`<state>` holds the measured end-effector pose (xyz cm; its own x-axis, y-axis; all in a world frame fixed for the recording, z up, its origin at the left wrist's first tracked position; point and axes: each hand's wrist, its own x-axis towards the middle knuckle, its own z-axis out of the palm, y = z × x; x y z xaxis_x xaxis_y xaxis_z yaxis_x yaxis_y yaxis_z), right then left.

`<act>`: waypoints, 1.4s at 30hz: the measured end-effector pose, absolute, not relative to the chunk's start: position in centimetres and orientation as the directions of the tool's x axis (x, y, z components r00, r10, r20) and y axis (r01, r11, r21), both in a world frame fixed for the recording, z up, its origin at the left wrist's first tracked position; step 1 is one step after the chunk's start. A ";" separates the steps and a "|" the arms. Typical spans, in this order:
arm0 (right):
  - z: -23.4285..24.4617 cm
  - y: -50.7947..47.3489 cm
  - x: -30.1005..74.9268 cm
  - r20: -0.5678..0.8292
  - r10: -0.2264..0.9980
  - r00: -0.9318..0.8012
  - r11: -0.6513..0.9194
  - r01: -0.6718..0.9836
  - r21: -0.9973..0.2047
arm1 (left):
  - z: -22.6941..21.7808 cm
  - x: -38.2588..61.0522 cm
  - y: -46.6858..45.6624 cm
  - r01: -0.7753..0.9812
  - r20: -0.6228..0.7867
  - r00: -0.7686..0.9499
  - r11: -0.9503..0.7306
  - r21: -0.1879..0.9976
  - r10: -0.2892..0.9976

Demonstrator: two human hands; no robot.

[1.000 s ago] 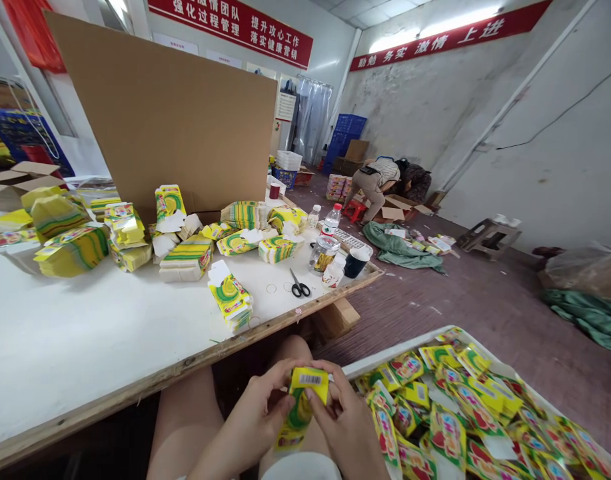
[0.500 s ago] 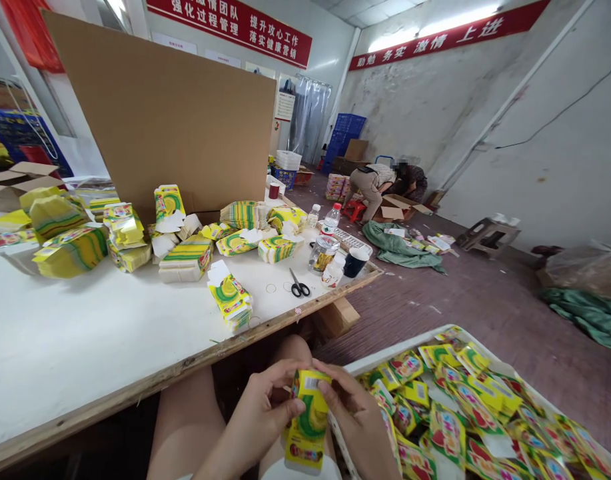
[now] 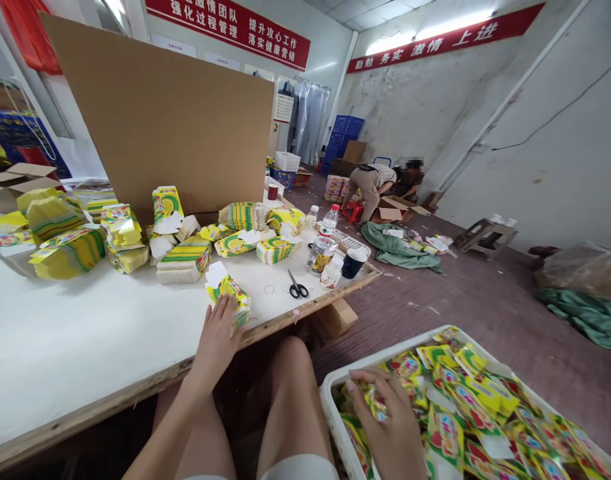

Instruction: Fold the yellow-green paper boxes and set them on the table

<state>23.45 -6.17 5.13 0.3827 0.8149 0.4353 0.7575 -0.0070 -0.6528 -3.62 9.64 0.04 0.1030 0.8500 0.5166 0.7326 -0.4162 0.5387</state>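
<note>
My left hand reaches up onto the white table with its fingers spread on a small stack of flat yellow-green cartons near the front edge. My right hand is down in the white bin at the lower right, fingers curled around a small colourful sachet among several like it. The yellow carton from my lap is out of sight.
More carton stacks lie along the table before an upright cardboard sheet. Scissors, bottles and a dark cup stand at the table's right end. Two people crouch by boxes at the far wall. Green cloth lies on the floor.
Both hands have let go of the yellow carton held over my lap. The left hand moved up to the stack on the table; the right dropped into the bin of sachets.
</note>
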 end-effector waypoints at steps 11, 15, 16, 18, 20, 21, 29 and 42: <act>4.4 -5.0 17.7 -0.038 0.948 0.317 -0.086 0.136 -0.987 | 1.4 -3.7 4.8 0.628 0.724 0.053 -0.586 0.512 0.688; 4.2 -4.5 16.6 -0.105 0.940 0.325 -0.049 -0.178 -0.983 | 1.3 -1.0 0.5 0.272 0.793 0.371 -0.873 0.404 0.483; 4.2 -4.4 16.6 -0.124 0.934 0.336 -0.050 -0.221 -0.974 | 1.1 -0.4 -0.3 0.185 0.780 0.431 -0.891 0.415 0.453; 4.4 -4.3 16.8 -0.144 0.923 0.357 -0.054 -0.249 -0.967 | 0.9 0.6 -1.5 0.065 0.756 0.462 -0.868 0.493 0.464; 4.6 -4.4 16.9 -0.147 0.921 0.360 -0.049 -0.268 -0.962 | 1.1 1.0 -1.8 0.008 0.711 0.375 -0.769 0.639 0.595; 4.7 -4.5 16.9 -0.153 0.925 0.348 -0.048 -0.292 -0.955 | 1.4 1.1 -1.8 -0.034 0.659 0.303 -0.683 0.729 0.688; 4.3 -5.1 15.5 -0.193 0.973 0.126 -0.131 -0.387 -0.913 | 3.5 0.9 -0.3 -0.538 0.140 0.496 0.176 0.824 0.857; 3.4 -5.6 15.9 -0.138 0.976 0.165 -0.130 -0.058 -0.990 | 3.6 2.1 0.1 -0.460 -0.016 0.392 0.211 0.862 0.920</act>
